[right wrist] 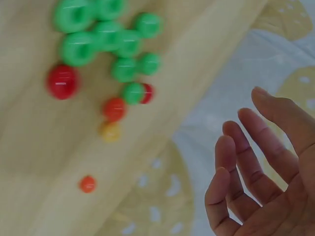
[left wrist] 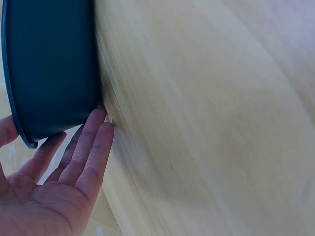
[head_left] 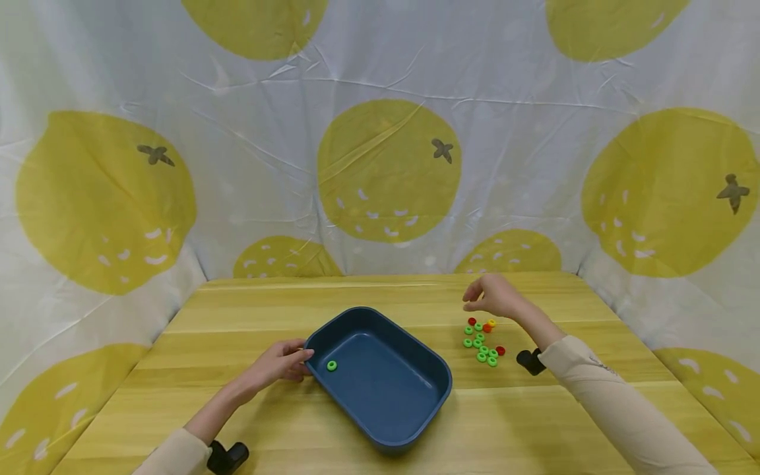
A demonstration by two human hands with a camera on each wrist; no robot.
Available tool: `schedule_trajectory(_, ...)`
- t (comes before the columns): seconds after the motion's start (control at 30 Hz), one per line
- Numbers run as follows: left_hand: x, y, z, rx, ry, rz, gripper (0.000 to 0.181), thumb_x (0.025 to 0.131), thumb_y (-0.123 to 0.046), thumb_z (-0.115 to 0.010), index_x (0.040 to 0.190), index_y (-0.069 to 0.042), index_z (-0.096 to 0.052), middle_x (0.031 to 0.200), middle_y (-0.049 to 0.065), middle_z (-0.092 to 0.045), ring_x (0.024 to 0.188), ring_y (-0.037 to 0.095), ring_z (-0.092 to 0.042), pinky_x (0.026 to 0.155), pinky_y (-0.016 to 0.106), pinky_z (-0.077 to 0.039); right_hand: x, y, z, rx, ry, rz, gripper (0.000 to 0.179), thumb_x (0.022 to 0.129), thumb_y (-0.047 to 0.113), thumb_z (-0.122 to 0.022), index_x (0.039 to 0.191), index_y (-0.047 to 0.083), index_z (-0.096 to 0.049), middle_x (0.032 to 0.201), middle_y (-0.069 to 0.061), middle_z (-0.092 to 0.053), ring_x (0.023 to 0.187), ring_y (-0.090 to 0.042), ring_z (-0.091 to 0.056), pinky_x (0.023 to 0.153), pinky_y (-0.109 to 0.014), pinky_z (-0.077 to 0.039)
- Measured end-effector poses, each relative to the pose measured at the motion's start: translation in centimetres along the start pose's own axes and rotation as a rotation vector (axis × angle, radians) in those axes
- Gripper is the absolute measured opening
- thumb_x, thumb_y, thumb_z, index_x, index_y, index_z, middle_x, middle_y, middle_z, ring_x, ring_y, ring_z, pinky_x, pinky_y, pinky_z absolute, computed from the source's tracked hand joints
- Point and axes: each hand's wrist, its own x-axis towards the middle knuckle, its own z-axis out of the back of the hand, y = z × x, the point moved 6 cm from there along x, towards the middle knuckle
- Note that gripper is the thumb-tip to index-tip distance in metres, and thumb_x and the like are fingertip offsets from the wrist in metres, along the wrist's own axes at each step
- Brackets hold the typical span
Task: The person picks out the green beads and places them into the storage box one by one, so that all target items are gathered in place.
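Note:
A dark blue rectangular tub (head_left: 386, 389) stands angled on the table, with one green ring (head_left: 332, 365) inside near its left side. My left hand (head_left: 284, 361) grips the tub's left corner, thumb over the rim and fingers along the outside wall (left wrist: 54, 69). To the right lies a loose cluster of small rings, mostly green (head_left: 483, 349), with a few red (head_left: 501, 351) and orange ones (right wrist: 114, 109) and a yellow one (head_left: 491, 323). Over the cluster's far end hovers my right hand (head_left: 495, 295), fingers loosely bent and nothing between them (right wrist: 261, 177).
The wooden table (head_left: 249, 297) ends at a white cloth (head_left: 261, 165) printed with yellow lemons, which also hangs along both sides. A small orange ring (right wrist: 87, 184) lies apart from the others, nearer the table edge. Black devices (head_left: 530, 361) are worn at both wrists.

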Motion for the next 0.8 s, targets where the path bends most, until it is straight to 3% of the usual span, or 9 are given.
schedule_trajectory(0.13, 0.0, 0.1, 0.0, 0.001, 0.001, 0.003, 0.063, 0.098, -0.025, -0.048, 0.136, 0.020, -0.027, 0.126, 0.035, -0.051, 0.099, 0.032, -0.067, 0.084, 0.045, -0.055, -0.5, -1.6, -2.2, -0.054, 0.032, -0.017, 0.011, 0.079, 0.013, -0.073, 0.085, 0.004, -0.073, 0.078, -0.005, -0.071, 0.070, -0.014, -0.062, 0.064, -0.030, -0.052)
schedule_trajectory(0.33, 0.1, 0.1, 0.1, 0.006, -0.002, 0.006, 0.065, 0.098, -0.026, -0.048, 0.137, 0.020, -0.025, 0.130, 0.036, -0.048, 0.099, 0.031, -0.067, 0.084, 0.045, -0.055, -0.7, -2.5, -4.7, -0.074, 0.075, -0.095, 0.015, 0.077, 0.013, -0.075, 0.090, 0.006, -0.073, 0.081, -0.002, -0.069, 0.073, -0.013, -0.059, 0.064, -0.030, -0.050)
schedule_trajectory(0.57, 0.2, 0.2, 0.1, 0.004, -0.006, 0.017, 0.068, 0.098, -0.026, -0.048, 0.139, 0.020, -0.021, 0.134, 0.037, -0.042, 0.102, 0.033, -0.066, 0.084, 0.044, -0.055, -0.4, -2.8, -5.6, -0.098, 0.069, -0.141, 0.009, 0.076, 0.011, -0.076, 0.084, 0.010, -0.073, 0.078, 0.000, -0.067, 0.070, -0.013, -0.056, 0.059, -0.027, -0.046)
schedule_trajectory(0.8, 0.1, 0.3, 0.1, 0.001, -0.006, 0.018, 0.067, 0.098, -0.025, -0.048, 0.138, 0.021, -0.021, 0.134, 0.038, -0.042, 0.101, 0.033, -0.066, 0.084, 0.044, -0.055, -0.2, -2.7, -5.9, -0.105, 0.065, -0.135, 0.006, 0.075, 0.011, -0.076, 0.079, 0.012, -0.072, 0.077, 0.001, -0.067, 0.068, -0.012, -0.057, 0.057, -0.027, -0.046)
